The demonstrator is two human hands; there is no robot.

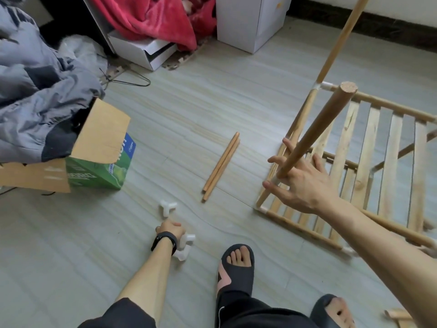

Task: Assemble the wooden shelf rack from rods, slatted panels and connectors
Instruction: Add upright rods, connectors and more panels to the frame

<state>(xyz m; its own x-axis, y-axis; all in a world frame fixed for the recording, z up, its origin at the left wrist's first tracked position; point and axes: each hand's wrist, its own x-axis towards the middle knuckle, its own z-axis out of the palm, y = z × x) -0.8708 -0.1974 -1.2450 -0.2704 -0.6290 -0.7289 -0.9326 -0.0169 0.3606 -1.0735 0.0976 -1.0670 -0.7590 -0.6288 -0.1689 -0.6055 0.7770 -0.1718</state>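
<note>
A partly built rack lies at the right: a slatted panel (369, 162) framed by rods and white corner connectors. From its near-left corner an upright rod (316, 129) leans toward me. My right hand (300, 185) is at that rod's base, fingers spread, with the rod passing between them. A second rod (343, 31) rises from the far-left corner. Two loose rods (222, 165) lie side by side on the floor. My left hand (169, 229), with a black wristband, is closed at the lower end of a white three-way connector (168, 207). Two more connectors (185, 245) lie by the wrist.
A green cardboard box (99, 169) with raised flaps stands at the left under a heap of grey clothes (35, 91). A wire hanger (132, 81), white boxes (248, 22) and a red blanket (153, 17) are at the back. My feet in black slippers (236, 263) are near. Wooden pieces (399, 316) lie bottom right.
</note>
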